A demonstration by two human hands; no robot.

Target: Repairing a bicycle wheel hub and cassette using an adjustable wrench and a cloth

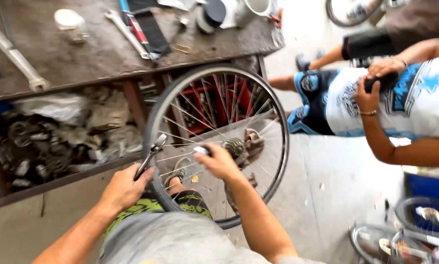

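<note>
Below the cluttered workbench (58, 63), the left hand (124, 188) closes around a metal tool (148, 159) held against the tyre, probably ready for use. Further right, the bicycle wheel (219, 142) stands upright against the person's knee, while the right hand (219, 161) pinches a small silvery part beside the cogs (234, 145), seemingly steadying the hub.

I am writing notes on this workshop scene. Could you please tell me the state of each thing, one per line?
Wheel: upright, off a bike, steadied between the hands.
Left hand: closed on a metal tool by the rim.
Right hand: at the hub, on the sprocket.
Rag: hanging at the hub.
Wrench: lying on the bench.
Cup: upright on the bench.
</note>
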